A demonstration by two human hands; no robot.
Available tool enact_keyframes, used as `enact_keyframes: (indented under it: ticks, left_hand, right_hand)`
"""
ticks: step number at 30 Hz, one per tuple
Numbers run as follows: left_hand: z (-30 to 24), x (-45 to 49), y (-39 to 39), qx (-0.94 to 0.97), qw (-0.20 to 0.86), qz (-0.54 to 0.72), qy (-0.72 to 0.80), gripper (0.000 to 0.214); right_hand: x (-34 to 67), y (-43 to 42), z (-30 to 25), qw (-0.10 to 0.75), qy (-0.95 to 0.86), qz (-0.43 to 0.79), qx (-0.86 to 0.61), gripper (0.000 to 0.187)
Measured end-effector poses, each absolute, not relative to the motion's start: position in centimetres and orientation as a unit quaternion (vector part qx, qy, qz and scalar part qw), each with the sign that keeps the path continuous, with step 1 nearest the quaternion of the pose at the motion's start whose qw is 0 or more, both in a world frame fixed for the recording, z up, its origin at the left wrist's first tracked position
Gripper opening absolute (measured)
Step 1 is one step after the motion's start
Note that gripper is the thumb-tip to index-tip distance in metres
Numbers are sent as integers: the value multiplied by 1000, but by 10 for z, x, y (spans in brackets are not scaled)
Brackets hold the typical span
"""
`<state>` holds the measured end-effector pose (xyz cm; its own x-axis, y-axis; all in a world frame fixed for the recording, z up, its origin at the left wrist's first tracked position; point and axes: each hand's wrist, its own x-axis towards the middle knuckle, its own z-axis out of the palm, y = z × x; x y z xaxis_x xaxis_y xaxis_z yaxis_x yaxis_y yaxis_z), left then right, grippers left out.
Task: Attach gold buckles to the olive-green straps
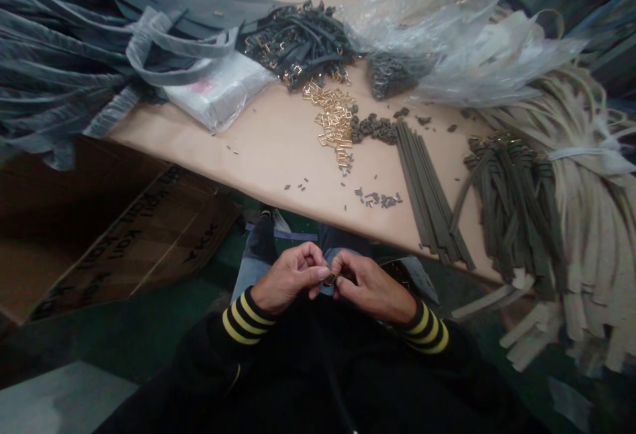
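Note:
Above my lap, just off the table's front edge, both hands meet at a small buckle (329, 279) with a dark piece around part of it. My left hand (292, 276) pinches it between thumb and fingers. From the other side, my right hand (368, 286) grips it with bent fingers, hiding much of it. On the table beyond lie a pile of gold buckles (334, 116), a heap of small olive loops (375, 129) and scattered little dark bits (380, 199). A row of olive straps (430, 189) reaches the edge on the right.
Olive straps with buckles (517, 202) and beige straps (586, 222) hang over the table's right side. Black buckled straps (303, 40) are heaped at the back, near clear plastic (427, 23). Wrapped dark straps (59, 69) cover the left, above a cardboard box (124, 242).

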<state>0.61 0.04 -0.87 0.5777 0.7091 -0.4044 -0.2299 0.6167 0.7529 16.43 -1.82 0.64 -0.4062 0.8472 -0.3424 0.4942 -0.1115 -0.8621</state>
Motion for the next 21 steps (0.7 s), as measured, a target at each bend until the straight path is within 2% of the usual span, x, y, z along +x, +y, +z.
enact_keyframes:
  ticks: [8,15,21]
  left_hand:
    - [-3,5,-2,287,843,282,358,32]
    - [-2,6,-3,267,854,281,347,34]
    - [-2,6,-5,268,862,268,338,35]
  right_hand:
    - [167,-18,12,131,-652,540,-515,5]
    - [169,-19,13,136,-658,533,-514,8]
    - [172,-19,11,173,-604,655,-420,8]
